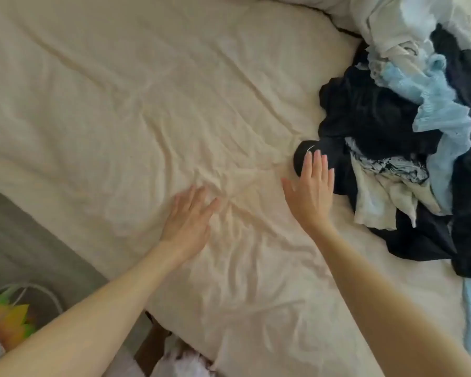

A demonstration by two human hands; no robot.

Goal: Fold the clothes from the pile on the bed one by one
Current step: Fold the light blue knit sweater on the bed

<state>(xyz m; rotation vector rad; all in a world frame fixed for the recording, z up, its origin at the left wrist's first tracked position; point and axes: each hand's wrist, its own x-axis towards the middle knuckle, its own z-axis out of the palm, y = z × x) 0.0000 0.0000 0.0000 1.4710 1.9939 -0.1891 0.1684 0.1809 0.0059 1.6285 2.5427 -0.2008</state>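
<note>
Here, 2 flat, empty hands before the first garment.
The pile [408, 137] lies right of both hands; the right hand [312, 186] nearly touches its dark edge, while the left hand [188, 221] rests on the sheet [120, 104].

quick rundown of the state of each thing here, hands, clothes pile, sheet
left hand: open, fingers straight, flat on the sheet, holding nothing
right hand: open, fingers straight, fingertips at the dark garment on the pile's near edge
clothes pile: unfolded, jumbled heap on the bed's right side
dark garment: crumpled, partly under the light blue garment
light blue garment: crumpled, draped on top of the pile
sheet: wrinkled, no folded clothes on it
</note>
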